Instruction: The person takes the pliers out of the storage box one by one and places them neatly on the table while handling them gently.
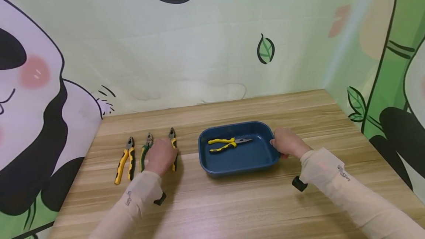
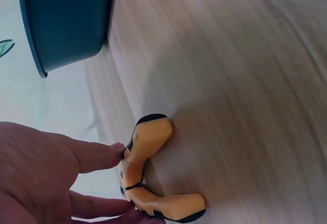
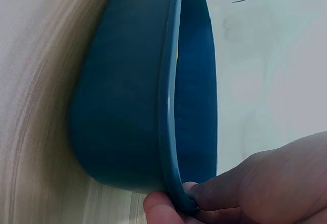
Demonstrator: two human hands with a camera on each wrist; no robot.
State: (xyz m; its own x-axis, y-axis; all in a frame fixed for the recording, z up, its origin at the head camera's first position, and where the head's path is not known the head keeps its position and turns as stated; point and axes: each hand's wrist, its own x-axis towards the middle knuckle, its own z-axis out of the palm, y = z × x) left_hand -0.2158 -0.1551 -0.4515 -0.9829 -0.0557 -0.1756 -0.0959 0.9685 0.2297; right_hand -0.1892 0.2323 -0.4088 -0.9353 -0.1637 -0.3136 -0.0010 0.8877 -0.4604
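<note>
My left hand point(image 1: 161, 156) has its thumb and fingers on either side of the yellow-and-black handles of the rightmost pliers point(image 1: 174, 142), which lie on the table. In the left wrist view both handle ends of these pliers point(image 2: 153, 137) show, while the head is hidden. My right hand point(image 1: 288, 143) pinches the right-end rim of a dark blue tray point(image 1: 229, 172), thumb inside and fingers outside in the right wrist view. Inside the tray lie yellow-and-black long-nose pliers point(image 1: 233, 144), tips pointing right.
Left of my left hand lie green-handled pliers point(image 1: 144, 154), partly covered by it, and larger yellow-and-black pliers point(image 1: 131, 150). The wooden table point(image 1: 212, 209) meets a printed backdrop point(image 1: 212, 58) at the back.
</note>
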